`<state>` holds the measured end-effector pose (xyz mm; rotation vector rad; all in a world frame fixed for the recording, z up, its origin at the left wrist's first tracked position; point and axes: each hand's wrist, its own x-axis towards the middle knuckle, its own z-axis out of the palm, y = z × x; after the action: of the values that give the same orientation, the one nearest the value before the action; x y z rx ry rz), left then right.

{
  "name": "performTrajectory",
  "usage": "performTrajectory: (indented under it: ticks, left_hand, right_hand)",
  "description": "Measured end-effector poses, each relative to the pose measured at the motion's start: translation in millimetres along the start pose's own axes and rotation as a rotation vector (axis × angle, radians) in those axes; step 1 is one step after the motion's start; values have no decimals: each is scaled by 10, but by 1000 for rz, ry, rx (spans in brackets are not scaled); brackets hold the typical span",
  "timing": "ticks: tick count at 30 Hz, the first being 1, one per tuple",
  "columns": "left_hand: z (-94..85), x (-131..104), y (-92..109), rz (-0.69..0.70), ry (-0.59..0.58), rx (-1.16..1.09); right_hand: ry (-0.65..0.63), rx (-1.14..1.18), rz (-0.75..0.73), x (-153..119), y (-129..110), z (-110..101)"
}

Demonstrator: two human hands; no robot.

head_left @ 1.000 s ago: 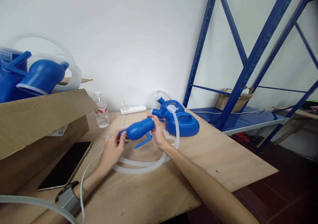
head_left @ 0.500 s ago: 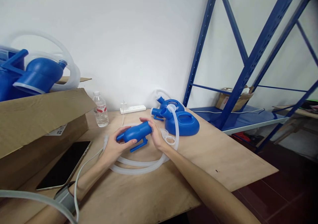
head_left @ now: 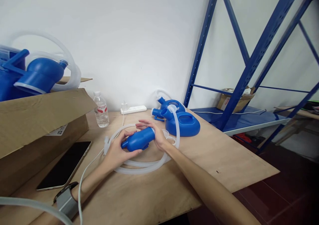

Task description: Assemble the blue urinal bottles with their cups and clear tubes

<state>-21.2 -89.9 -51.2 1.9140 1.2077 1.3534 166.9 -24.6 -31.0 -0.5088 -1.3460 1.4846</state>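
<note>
A blue plastic urinal funnel [head_left: 140, 140], bottle-shaped with a narrow spout, is held above the table between both my hands. My left hand [head_left: 119, 148] is closed round its spout end, fingers above and thumb along the near side. Against its wide end rests my right hand [head_left: 156, 135], palm on the rim and fingers stretched along the far side. The funnel's handle is mostly hidden underneath. Behind and below lies a coiled translucent hose [head_left: 142, 170], which rises to a blue urinal jug [head_left: 184, 127]. White rings or caps [head_left: 170, 138] lie partly hidden beside my right hand.
A second blue jug [head_left: 175, 103] and another blue funnel [head_left: 157, 112] stand behind. To the left are a cardboard box [head_left: 45, 113] with blue parts, a tablet [head_left: 66, 163] and a water bottle [head_left: 101, 110]. A power strip [head_left: 134, 109] lies by the wall; blue shelving [head_left: 239, 88] stands right.
Both hands have turned the funnel so its handle rolls underneath, and shifted it slightly right and down. More of the coiled hose shows behind my left hand. The jugs stay put.
</note>
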Motion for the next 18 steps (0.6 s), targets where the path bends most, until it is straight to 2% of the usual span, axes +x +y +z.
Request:
performTrajectory:
  ticks: [5,10,15,18]
  left_hand:
    - [-12,-17,6,163,19,154]
    - [-25,-31,-36,441,40,328]
    - [-85,0,-117,737,48,586]
    - [-118,37,-119,769,41,636]
  right_hand:
    - [1,52,-4,-20,100,77]
    - [-59,43,30,-29,44,67]
    - [-80,-93,58,-16,4,18]
    - [-88,-131,89,53,-8,-26]
